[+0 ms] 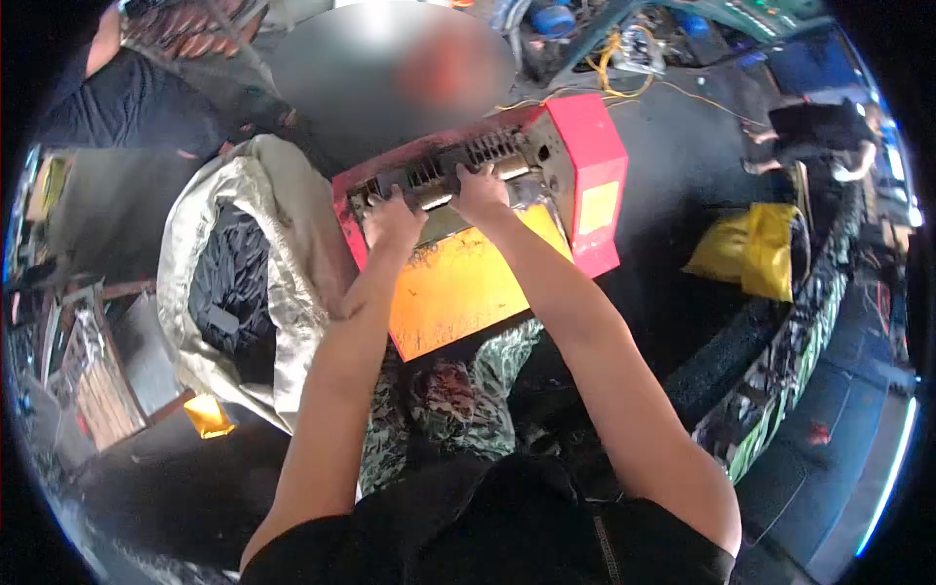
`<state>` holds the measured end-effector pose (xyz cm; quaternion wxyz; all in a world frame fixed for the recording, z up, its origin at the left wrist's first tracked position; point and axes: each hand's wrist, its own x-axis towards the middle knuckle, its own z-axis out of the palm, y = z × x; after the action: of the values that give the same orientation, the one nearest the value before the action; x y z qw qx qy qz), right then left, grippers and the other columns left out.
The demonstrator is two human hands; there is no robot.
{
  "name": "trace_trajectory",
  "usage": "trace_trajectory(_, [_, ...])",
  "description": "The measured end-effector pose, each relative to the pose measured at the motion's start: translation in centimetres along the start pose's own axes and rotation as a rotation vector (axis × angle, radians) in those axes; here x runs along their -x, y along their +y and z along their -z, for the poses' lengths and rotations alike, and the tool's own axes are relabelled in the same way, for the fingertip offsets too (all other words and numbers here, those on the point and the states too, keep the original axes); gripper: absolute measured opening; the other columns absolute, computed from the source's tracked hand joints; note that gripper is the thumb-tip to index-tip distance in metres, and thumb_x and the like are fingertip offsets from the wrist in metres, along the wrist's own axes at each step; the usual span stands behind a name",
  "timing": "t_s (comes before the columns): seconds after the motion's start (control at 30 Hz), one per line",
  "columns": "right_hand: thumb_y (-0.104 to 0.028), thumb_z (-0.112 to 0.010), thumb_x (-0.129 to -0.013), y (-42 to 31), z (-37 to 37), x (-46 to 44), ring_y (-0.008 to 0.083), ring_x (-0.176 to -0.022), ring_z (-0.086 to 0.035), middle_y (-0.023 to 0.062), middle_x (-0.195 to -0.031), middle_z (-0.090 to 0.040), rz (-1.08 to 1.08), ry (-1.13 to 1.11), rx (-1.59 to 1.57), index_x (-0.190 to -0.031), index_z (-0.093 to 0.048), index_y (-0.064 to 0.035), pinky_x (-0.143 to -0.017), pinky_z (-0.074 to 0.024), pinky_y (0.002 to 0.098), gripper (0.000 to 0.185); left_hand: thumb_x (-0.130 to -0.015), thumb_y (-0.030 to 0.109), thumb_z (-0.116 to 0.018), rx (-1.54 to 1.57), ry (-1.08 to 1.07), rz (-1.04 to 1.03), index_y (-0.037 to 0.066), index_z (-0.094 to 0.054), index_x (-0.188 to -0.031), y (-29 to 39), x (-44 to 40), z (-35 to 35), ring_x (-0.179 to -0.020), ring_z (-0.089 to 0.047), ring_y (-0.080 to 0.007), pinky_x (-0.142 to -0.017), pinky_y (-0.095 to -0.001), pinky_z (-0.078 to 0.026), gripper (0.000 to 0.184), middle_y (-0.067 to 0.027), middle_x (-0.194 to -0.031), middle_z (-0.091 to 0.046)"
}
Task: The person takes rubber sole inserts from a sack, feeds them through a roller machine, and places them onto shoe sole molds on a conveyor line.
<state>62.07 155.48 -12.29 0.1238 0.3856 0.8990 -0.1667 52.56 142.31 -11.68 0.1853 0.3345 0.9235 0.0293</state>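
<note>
In front of me stands a red machine (591, 146) with a yellow sloping front plate (468, 288) and a row of metal slots and a roller along its top. My left hand (393, 222) is at the left part of the slots, fingers closed on a dark flat piece (387, 183). Further right along the same row, my right hand (479, 195) pinches another dark flat piece (451, 164). Fingers partly cover both pieces, so their exact kind is unclear. Left of the machine, a large pale sack (317, 210) gapes, full of black strip-like pieces (232, 278).
Yellow bags (770, 252) lie to the right, beside a long dark ledge (780, 375). A small yellow packet (208, 416) is on the floor near the sack. Another person (136, 107) is at upper left, and one more (819, 132) at far right. A yellow cable (609, 63) runs behind the machine.
</note>
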Motion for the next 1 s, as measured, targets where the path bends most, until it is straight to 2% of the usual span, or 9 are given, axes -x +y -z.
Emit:
trace_trajectory(0.07, [-0.038,-0.067,-0.076,-0.8,-0.9,0.2,0.0419,-0.121,-0.043,0.0278,-0.134,-0.039,0.005,0.015,0.117,-0.129,-0.047,-0.0092,-0.096,-0.043,0.0424,0.063,-0.073,0.041,-0.068,0.062,-0.126,0.053,0.004,-0.049,-0.126,1.0,1.3,1.6,-0.11,-0.055,-0.0369,-0.092,-0.0439,-0.045,0.068,-0.0247,-0.116,-0.057])
trace_trajectory(0.23, [-0.038,-0.068,-0.075,0.4,2.3,2.5,0.0387,-0.119,-0.047,0.0244,-0.132,-0.044,0.093,-0.162,0.203,-0.132,-0.046,-0.0087,-0.09,-0.0464,0.0418,0.068,-0.069,0.041,-0.071,0.11,-0.257,0.138,0.001,-0.061,-0.109,0.6,1.7,0.9,-0.102,-0.061,-0.0325,-0.084,-0.0414,-0.051,0.057,-0.0195,-0.107,-0.063])
trace_trajectory(0.3, [-0.036,-0.067,-0.076,1.6,4.4,2.8,0.0328,-0.113,-0.054,0.0182,-0.128,-0.051,0.165,-0.653,0.019,-0.128,-0.051,-0.0083,-0.084,-0.0485,0.0426,0.061,-0.071,0.041,-0.071,0.106,-0.252,0.069,0.0,-0.064,-0.101,-0.9,2.0,2.5,-0.095,-0.063,-0.0281,-0.077,-0.0394,-0.052,0.051,-0.0157,-0.108,-0.064])
trace_trajectory(0.33, [-0.029,-0.064,-0.079,2.4,5.0,4.7,0.0236,-0.1,-0.061,0.0103,-0.118,-0.059,0.173,-0.525,-0.14,-0.123,-0.057,-0.0083,-0.078,-0.0503,0.0396,0.048,-0.074,0.041,-0.069,0.393,-0.455,0.053,0.0,-0.063,-0.103,-1.4,2.8,4.5,-0.091,-0.063,-0.0257,-0.074,-0.037,-0.051,0.051,-0.0142,-0.108,-0.063])
trace_trajectory(0.43, [-0.016,-0.058,-0.086,6.1,7.3,11.9,0.0183,-0.095,-0.059,0.0048,-0.113,-0.058,-0.154,-0.507,-1.647,-0.126,-0.046,-0.0024,-0.083,-0.05,0.0334,0.045,-0.081,0.041,-0.063,1.378,-0.816,-0.015,0.001,-0.055,-0.117,-5.5,6.5,5.8,-0.088,-0.059,-0.02,-0.07,-0.0318,-0.049,0.054,-0.0107,-0.107,-0.062])
trace_trajectory(0.53, [-0.022,-0.053,-0.087,6.9,7.9,19.9,0.0276,-0.105,-0.058,0.0159,-0.121,-0.055,0.007,-0.275,-2.118,-0.135,-0.036,-0.0027,-0.088,-0.0504,0.0394,0.055,-0.083,0.043,-0.058,1.989,-0.881,-0.139,0.001,-0.046,-0.127,-7.6,11.7,8.6,-0.093,-0.057,-0.0242,-0.074,-0.0317,-0.048,0.061,-0.0161,-0.109,-0.059])
trace_trajectory(0.7, [-0.021,-0.052,-0.083,2.0,5.9,32.6,0.0354,-0.112,-0.054,0.0238,-0.128,-0.047,0.327,0.0,-2.465,-0.138,-0.03,-0.0008,-0.094,-0.0475,0.0447,0.063,-0.081,0.038,-0.062,2.136,-1.591,-0.326,-0.005,-0.038,-0.13,-6.9,13.7,8.8,-0.101,-0.053,-0.039,-0.088,-0.0476,-0.046,0.07,-0.0288,-0.121,-0.047])
trace_trajectory(0.83, [-0.022,-0.06,-0.075,-1.2,4.0,41.0,0.0428,-0.107,-0.054,0.0329,-0.123,-0.045,0.275,0.266,-2.489,-0.137,-0.033,-0.0035,-0.092,-0.0487,0.0473,0.07,-0.079,0.037,-0.064,1.887,-1.671,-0.396,-0.006,-0.038,-0.13,-4.3,16.5,9.7,-0.104,-0.052,-0.0401,-0.089,-0.0484,-0.046,0.071,-0.0293,-0.122,-0.047])
trace_trajectory(1.0, [-0.024,-0.054,-0.077,-8.1,-1.8,54.9,0.0365,-0.106,-0.057,0.0285,-0.125,-0.048,0.316,0.721,-2.507,-0.141,-0.026,-0.0054,-0.092,-0.0485,0.0423,0.072,-0.077,0.036,-0.067,1.495,-2.027,-0.545,-0.007,-0.039,-0.129,-2.9,24.9,7.3,-0.102,-0.055,-0.0364,-0.085,-0.0444,-0.048,0.073,-0.0277,-0.121,-0.049])
